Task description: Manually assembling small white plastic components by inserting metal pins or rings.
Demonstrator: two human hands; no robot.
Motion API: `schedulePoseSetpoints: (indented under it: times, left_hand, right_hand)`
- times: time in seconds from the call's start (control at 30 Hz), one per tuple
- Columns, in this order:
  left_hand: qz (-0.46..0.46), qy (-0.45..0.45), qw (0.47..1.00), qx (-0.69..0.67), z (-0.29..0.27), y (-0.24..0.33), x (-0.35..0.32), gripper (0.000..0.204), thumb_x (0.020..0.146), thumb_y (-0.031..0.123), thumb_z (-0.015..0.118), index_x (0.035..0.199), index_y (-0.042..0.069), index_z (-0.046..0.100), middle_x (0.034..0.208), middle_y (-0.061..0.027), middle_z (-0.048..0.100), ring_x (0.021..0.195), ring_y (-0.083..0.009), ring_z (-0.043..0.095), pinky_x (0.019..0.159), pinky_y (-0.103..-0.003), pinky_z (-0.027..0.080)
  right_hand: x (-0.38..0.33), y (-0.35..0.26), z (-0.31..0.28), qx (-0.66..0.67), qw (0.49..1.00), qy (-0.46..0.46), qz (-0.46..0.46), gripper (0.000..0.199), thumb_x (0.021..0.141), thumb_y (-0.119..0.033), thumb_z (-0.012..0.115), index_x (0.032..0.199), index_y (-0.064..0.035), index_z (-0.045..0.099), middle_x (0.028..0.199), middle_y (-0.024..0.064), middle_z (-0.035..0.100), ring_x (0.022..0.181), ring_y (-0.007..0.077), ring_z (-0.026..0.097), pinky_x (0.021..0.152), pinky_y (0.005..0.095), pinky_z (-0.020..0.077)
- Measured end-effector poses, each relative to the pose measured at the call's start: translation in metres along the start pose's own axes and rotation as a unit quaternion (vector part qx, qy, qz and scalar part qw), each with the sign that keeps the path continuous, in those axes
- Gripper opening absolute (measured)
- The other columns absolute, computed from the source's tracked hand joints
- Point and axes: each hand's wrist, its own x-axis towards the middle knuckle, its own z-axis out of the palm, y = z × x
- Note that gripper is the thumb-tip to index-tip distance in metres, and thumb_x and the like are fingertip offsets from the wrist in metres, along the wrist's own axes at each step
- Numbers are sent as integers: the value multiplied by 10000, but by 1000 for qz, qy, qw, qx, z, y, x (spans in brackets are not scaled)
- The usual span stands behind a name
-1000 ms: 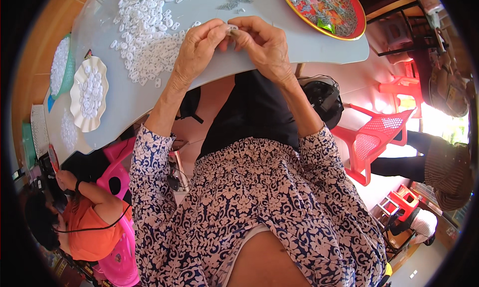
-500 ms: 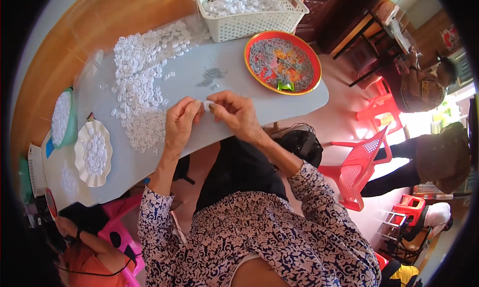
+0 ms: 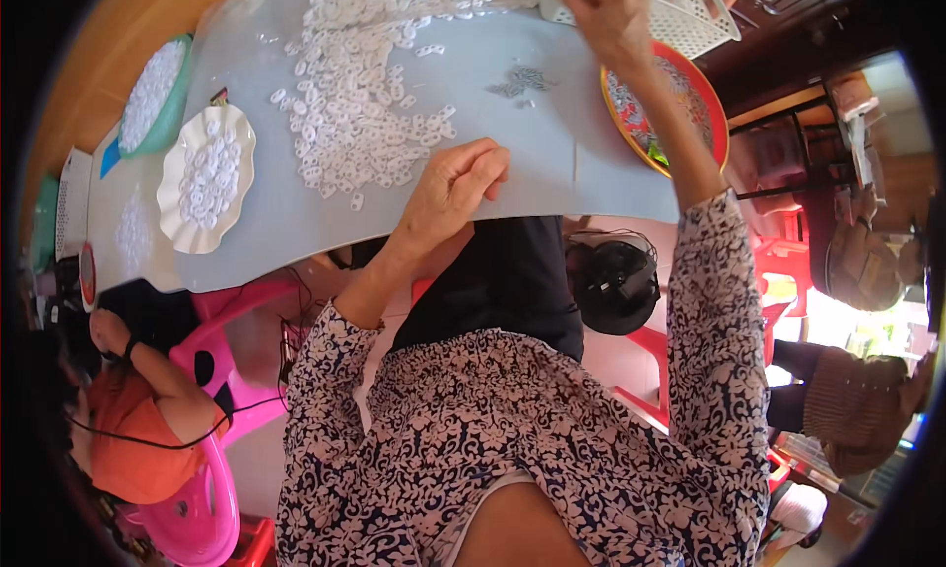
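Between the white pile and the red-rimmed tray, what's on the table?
A loose cluster of small grey pieces, plus a small white bit; shows in head view.

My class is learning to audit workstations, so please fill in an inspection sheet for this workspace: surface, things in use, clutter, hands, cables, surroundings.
Surface: grey table, near edge curved.
Things in use: loose white pieces, small grey pieces, scalloped dish, green bowl, red tray, white perforated basket.
Clutter: clear plastic at the upper left.
Hands: left hand curled near the table edge; right hand raised by the basket; contents unclear.
Cables: thin dark cable across a seated person's orange shirt.
Surroundings: pink chair, round black object, other people.
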Motion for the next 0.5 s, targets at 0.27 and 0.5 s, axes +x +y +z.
schedulePoseSetpoints:
  times: [0.27,0.5]
  left_hand:
    - [11,10,1000,2,11,20,-6,297,925,213,493,737,-16,503,597,-64,475,562,-130,456,543,-272,391]
    - [6,2,1000,11,17,23,-12,307,934,222,494,747,-22,486,606,-45,467,562,-115,440,539,-265,385]
  right_hand:
    - [-22,-66,69,165,976,-143,-17,76,758,-91,629,772,-16,631,711,147,622,631,288,611,604,355,485]
    - [-31,-57,49,125,982,-142,-16,74,764,-76,624,800,-13,640,737,143,634,655,306,618,618,359,496]
